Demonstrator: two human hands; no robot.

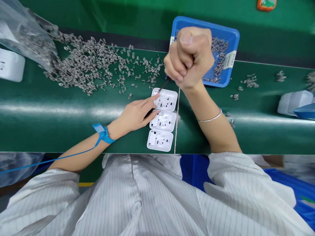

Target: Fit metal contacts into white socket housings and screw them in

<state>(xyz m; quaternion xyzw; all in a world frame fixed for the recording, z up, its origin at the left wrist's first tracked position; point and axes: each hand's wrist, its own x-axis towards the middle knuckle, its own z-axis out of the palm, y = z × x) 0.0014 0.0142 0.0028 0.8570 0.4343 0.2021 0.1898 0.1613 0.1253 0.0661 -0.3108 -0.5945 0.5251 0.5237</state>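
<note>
Three white plastic housings lie in a column on the green bench: the top one (168, 100), the middle one (163, 121) and the bottom one (159, 140). My left hand (137, 114) rests at their left side, fingers apart, its fingertips on the top and middle housings. Above and right of them, my right hand (189, 57) is closed in a fist round a thin dark tool (163, 86). The tool's tip reaches the upper left corner of the top housing, close to my left index fingertip. The tool's handle is hidden inside the fist.
A big pile of small metal springs (86, 64) spreads at the left beside a clear plastic bag (29, 36). Behind my right hand sits a blue tray (232, 49) holding more springs. Small spring clusters (251, 81) and white housings (294, 101) lie at the right.
</note>
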